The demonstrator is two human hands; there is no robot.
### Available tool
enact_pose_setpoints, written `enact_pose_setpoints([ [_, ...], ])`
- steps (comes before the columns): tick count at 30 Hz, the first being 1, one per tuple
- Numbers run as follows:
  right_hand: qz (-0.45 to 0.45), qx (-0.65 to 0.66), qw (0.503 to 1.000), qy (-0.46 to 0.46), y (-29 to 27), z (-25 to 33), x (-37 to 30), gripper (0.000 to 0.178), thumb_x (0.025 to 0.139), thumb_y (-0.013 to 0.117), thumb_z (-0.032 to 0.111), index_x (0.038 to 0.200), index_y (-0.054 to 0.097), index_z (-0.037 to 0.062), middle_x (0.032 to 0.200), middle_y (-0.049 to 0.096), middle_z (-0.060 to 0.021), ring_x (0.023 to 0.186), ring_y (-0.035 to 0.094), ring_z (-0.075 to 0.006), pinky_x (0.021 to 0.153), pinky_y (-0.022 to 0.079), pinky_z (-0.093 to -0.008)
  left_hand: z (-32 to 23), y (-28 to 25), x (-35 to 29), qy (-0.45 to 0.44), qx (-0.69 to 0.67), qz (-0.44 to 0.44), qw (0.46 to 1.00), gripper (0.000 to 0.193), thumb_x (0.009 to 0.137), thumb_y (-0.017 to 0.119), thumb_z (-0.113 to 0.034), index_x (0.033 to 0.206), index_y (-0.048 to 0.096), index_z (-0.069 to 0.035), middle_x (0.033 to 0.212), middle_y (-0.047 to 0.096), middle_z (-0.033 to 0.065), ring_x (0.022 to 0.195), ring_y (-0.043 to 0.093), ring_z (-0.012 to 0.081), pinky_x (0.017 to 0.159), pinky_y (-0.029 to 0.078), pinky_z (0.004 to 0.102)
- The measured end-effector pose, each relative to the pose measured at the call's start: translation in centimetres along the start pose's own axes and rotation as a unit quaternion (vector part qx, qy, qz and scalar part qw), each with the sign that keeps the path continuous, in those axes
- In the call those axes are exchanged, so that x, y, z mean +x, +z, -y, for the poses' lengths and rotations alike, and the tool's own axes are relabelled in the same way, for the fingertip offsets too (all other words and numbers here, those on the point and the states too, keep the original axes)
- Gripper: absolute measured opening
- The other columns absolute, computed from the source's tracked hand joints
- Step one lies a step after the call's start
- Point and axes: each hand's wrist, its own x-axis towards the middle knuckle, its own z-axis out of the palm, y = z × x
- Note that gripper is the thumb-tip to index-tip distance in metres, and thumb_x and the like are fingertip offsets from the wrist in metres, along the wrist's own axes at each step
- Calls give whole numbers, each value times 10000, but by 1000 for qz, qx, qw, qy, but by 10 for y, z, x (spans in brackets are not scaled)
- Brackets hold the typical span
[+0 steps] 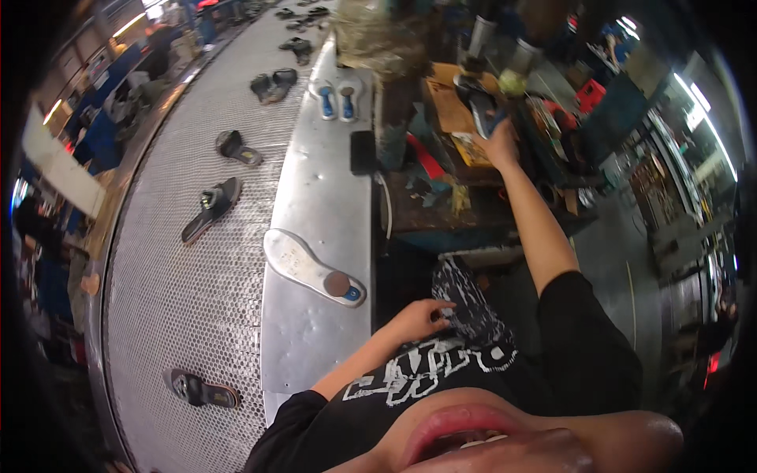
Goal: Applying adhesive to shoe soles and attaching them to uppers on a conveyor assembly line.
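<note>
My right hand [498, 145] reaches far out over a workbench, its fingers closed round a dark sandal [479, 104] with a pale edge. That sandal lies above yellow and brown sheets [451, 106], and the grip hides part of it. Close to my body, my left hand [422, 319] is held over my lap, next to patterned black-and-white cloth [465, 303]. Its fingers are loosely bent and apart, with nothing seen between them. On the metal ledge to its left rests a white sole-shaped piece [303, 262] bearing a brown disc and a blue heel patch.
A perforated conveyor belt [181, 307] on the left carries several dark sandals [213, 209]. Farther up the metal ledge [319, 347] are two smaller white soles [347, 98] and a black flat rectangular object [363, 152]. A red strip [426, 156] hangs at the bench. Machinery stands right.
</note>
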Motion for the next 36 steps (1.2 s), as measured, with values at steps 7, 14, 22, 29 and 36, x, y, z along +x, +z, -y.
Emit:
enact_pose_setpoints([
  [7, -131, 180, 973, 62, -19, 10, -3, 776, 731, 790, 331, 1300, 411, -35, 1228, 560, -286, 1163, 540, -443, 962, 432, -458, 4, 6, -3, -35, -29, 12, 999, 460, 859, 677, -146, 1299, 580, -53, 822, 676, 102, 750, 645, 183, 731, 506, 333],
  [14, -94, 158, 983, 20, -33, -5, 18, 651, 742, 767, 295, 1239, 487, -20, 1168, 598, -267, 1131, 560, -432, 939, 439, -456, 16, 14, 0, -27, 32, -14, 999, 481, 854, 689, -170, 1292, 566, -16, 844, 688, 122, 772, 663, 234, 742, 509, 351],
  [22, -4, 103, 993, 52, -34, 5, 14, 538, 771, 736, 273, 1186, 548, -14, 1139, 601, -247, 1112, 564, -410, 933, 439, -445, 20, 19, -2, -26, 27, -48, 998, 482, 791, 717, -190, 1225, 605, -13, 875, 685, 193, 831, 670, 346, 768, 516, 416],
  [29, -32, -4, 999, 14, 19, -2, -14, 644, 810, 737, 389, 1234, 525, -47, 1187, 600, -274, 1132, 584, -379, 973, 450, -440, 29, 23, 0, 25, 81, -65, 994, 472, 800, 686, -148, 1240, 580, -14, 918, 653, 197, 862, 634, 372, 790, 508, 449],
  [36, -45, 29, 992, -110, 24, -65, 24, 911, 731, 828, 452, 1334, 429, -102, 1313, 521, -270, 1217, 527, -366, 1018, 418, -402, -40, -65, -134, 197, 96, -416, 882, 406, 788, 658, -15, 1188, 610, -64, 1063, 643, 113, 977, 616, 319, 837, 501, 402],
])
